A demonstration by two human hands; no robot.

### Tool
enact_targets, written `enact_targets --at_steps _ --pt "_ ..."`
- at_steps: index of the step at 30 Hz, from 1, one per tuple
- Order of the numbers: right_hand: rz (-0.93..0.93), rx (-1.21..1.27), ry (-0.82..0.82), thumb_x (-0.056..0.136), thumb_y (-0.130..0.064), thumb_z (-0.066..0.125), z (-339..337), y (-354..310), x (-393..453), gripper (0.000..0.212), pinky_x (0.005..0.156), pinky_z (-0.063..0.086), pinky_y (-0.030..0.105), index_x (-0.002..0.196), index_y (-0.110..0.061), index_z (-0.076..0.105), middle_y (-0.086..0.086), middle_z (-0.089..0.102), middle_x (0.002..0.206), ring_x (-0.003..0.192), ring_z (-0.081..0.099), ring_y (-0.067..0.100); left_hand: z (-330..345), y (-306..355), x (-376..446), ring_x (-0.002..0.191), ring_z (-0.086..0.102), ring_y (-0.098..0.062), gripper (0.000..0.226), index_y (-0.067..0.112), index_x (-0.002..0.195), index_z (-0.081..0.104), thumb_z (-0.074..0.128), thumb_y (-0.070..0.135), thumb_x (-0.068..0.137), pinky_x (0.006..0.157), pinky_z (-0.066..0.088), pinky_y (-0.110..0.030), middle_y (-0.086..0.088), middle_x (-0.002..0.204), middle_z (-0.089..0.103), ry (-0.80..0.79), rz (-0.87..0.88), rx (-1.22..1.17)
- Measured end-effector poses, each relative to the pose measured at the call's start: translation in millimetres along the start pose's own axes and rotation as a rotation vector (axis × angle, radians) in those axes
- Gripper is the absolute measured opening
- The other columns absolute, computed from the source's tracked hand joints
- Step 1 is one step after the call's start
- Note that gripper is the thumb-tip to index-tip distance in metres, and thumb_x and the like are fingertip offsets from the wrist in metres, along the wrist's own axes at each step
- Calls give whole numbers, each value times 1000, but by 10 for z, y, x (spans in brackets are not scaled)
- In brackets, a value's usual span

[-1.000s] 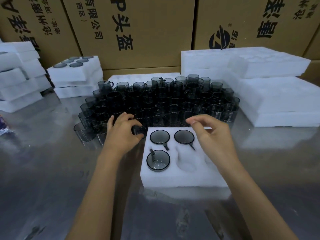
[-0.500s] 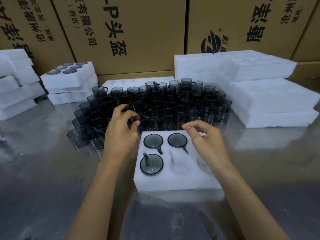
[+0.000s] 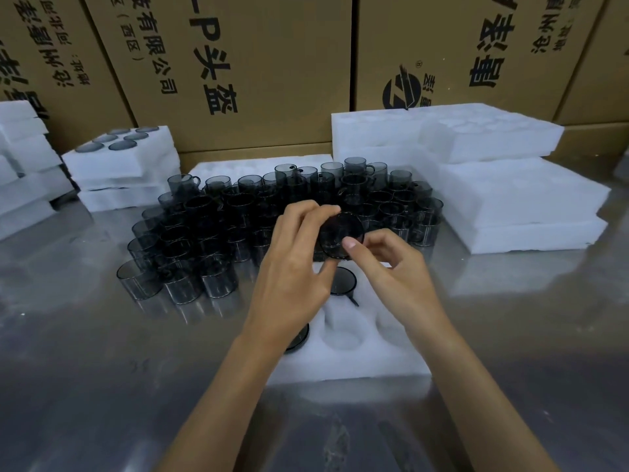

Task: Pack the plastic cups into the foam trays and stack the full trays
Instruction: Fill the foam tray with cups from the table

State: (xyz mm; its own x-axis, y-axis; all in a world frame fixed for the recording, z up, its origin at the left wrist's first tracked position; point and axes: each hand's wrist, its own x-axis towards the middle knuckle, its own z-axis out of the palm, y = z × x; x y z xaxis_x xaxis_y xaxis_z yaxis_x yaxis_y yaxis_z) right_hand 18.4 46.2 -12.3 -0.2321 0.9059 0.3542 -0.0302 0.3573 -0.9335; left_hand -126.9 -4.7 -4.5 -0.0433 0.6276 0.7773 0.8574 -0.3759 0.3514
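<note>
Both hands, left (image 3: 292, 267) and right (image 3: 391, 264), pinch a smoky cup (image 3: 340, 235) above the foam tray (image 3: 357, 362); cup tipped, mouth facing 6 o'clock toward the camera.

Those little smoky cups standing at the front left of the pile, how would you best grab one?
Probably from above: pinch the open rim of a front-left cup, one finger inside and the thumb outside. It stands upright with its mouth up, and the neighbours crowd its right side, so the top and the near wall are freest.

light: dim, soft, from above | glare: pale sheen on steel table (image 3: 85, 335) | shadows: faint | blur: slight overall, cardboard boxes (image 3: 238, 63) lean at edges, wide-angle bend | foam blown white
</note>
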Motion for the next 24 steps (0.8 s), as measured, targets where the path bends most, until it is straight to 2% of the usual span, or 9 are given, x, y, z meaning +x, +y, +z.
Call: enact_targets --at_steps 3,8,12,14,16,19,21,22,24 --pt "0 -42 -27 92 -27 71 -45 27 12 30 66 43 5 70 -8 62 -13 60 61 65 57 -5 -35 29 25 122 46 -11 62 25 130 55 76 1 76 99 35 -11 10 125 44 -88 -83 -125" --pt "1 -108 -50 91 -33 70 -59 46 11 38 61 41 7 61 -11 63 -6 66 59 61 60 1 -116 -8 59 120 51 -3 63 30 128 57 83 6 75 98 39 -13 13 122 52 -213 -249 -337" --pt "81 -121 -41 91 -38 69 -123 40 39 46 63 47 19 56 -10 60 0 68 58 61 62 9 -73 -2 49 118 54 0 68 36 133 55 83 9 77 100 45 -22 17 126 56 -269 -323 -400" --pt "123 -102 -16 92 -47 66 -193 14 57 57 58 47 20 48 -11 56 3 63 50 53 58 12 -15 3 31 118 56 1 70 39 137 53 82 12 79 101 45 -21 17 128 60 -308 -355 -439" --pt "156 -93 41 91 -54 63 -280 -7 75 66 49 42 15 42 -12 50 3 51 41 43 51 13 59 19 2 119 58 2 71 41 140 50 80 12 82 98 46 -16 17 129 61 -343 -368 -479" --pt "136 -116 82 88 -57 65 -393 17 78 64 43 33 10 49 -7 55 -2 40 38 39 37 9 175 60 -29 125 54 1 73 38 146 44 74 7 87 96 46 -13 17 134 57 -363 -356 -496" --pt "110 -48 103 87 -53 70 -450 60 85 58 43 30 12 55 -8 52 -6 38 43 42 32 7 250 88 -22 125 56 -7 73 38 149 40 72 9 89 106 45 -24 15 139 54 -385 -355 -480" --pt "98 -21 112 86 -51 72 -469 85 98 53 47 32 15 58 -11 51 -5 39 48 46 33 8 286 96 -18 126 56 -10 74 37 150 38 71 11 90 109 44 -30 14 142 52 -411 -353 -459" --pt "80 -42 129 86 -46 74 -505 148 134 42 58 35 21 66 -14 56 -5 46 57 55 40 7 357 92 -11 136 44 -5 75 40 153 31 69 19 93 114 39 -35 16 150 45 -492 -330 -364"
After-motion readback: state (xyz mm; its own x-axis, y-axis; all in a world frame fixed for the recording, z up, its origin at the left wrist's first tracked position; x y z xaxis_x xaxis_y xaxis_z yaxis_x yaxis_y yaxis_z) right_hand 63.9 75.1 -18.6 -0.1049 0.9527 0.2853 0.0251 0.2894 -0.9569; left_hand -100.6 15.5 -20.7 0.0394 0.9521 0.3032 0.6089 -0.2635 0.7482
